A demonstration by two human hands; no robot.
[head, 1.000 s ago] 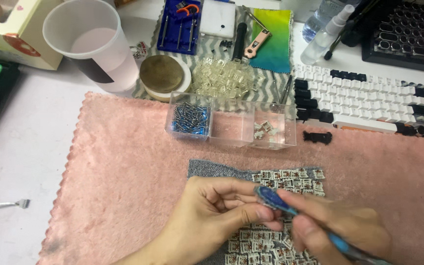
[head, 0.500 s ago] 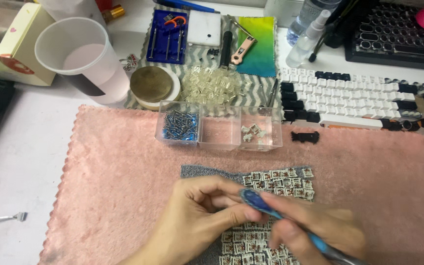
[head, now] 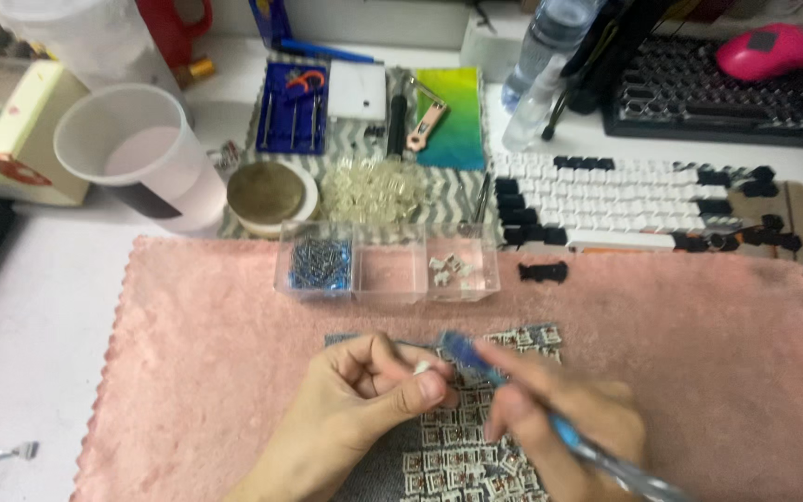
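My left hand [head: 364,400] pinches a small white switch part [head: 420,368] between thumb and forefinger above a grey pad [head: 346,342] covered with several small square keyboard switches [head: 462,460]. My right hand [head: 559,428], blurred, grips a blue-handled tool [head: 476,361] like a pen, its tip close to the white part. Both hands sit over a pink towel [head: 188,335] near its front edge.
A clear three-compartment box [head: 388,262] stands just beyond the hands, with blue springs at left and white bits at right. Behind it are a translucent cup [head: 132,158], a round tin [head: 267,193], clear switch housings [head: 374,186], a white keyboard [head: 625,200] and a spray bottle [head: 541,70].
The view has tilted so the desk items slid down in frame. My hands stay together over the switches; the blue tool's tip has shifted slightly against the white part.
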